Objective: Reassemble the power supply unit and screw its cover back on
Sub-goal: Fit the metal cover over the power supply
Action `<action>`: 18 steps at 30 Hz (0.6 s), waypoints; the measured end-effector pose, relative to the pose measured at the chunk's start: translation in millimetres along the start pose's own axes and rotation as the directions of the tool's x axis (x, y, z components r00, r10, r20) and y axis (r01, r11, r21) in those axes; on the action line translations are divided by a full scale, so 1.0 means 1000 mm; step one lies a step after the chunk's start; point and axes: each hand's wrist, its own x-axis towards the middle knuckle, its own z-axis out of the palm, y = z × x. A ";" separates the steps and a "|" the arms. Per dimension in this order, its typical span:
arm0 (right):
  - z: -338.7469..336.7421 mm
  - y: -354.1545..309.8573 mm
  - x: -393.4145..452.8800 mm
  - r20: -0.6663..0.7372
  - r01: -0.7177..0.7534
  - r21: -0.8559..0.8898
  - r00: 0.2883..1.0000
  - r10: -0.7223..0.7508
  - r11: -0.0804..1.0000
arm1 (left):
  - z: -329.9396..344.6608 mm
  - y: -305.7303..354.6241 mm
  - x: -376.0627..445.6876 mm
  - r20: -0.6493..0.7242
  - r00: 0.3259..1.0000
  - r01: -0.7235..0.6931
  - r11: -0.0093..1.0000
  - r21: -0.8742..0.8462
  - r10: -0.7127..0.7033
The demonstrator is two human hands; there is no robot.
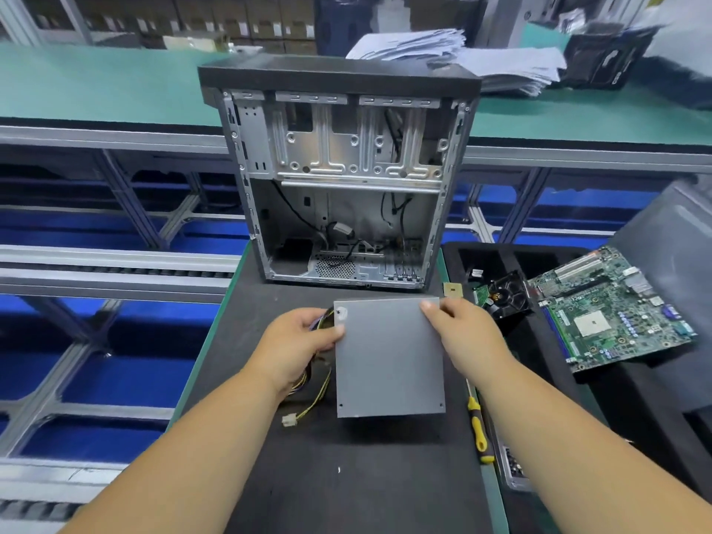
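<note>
Both hands grip the grey power supply unit (389, 356) over the black mat (346, 475): the left hand (296, 341) curls round its cabled left edge, the right hand (466, 333) pinches the far right corner. Behind stands an open computer case (339, 179); a yellow screwdriver (479, 429) lies right.

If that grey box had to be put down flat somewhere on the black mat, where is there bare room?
The widest bare stretch of mat is nearest the person, between the forearms, below the grey box and left of the screwdriver. A narrow strip lies between the box and the computer case. Crowded: the wires on the left and the tray holding the circuit board and fan.
</note>
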 end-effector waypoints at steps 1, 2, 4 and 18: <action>-0.004 -0.002 0.000 0.004 0.027 0.006 1.000 -0.027 1.000 | 0.000 0.003 0.000 0.005 1.000 -0.025 1.000 -0.003 0.025; -0.006 -0.002 0.000 0.013 0.046 0.019 0.999 -0.046 0.999 | 0.000 0.006 0.000 0.010 0.999 -0.044 0.999 -0.006 0.044; -0.009 0.000 0.000 0.039 0.064 0.072 0.997 -0.067 0.995 | 0.000 0.009 0.000 0.010 0.998 -0.063 0.998 0.008 0.063; -0.008 0.017 -0.027 0.228 0.057 0.113 0.970 -0.082 0.992 | -0.005 -0.009 -0.025 0.004 1.000 0.003 0.999 0.042 -0.004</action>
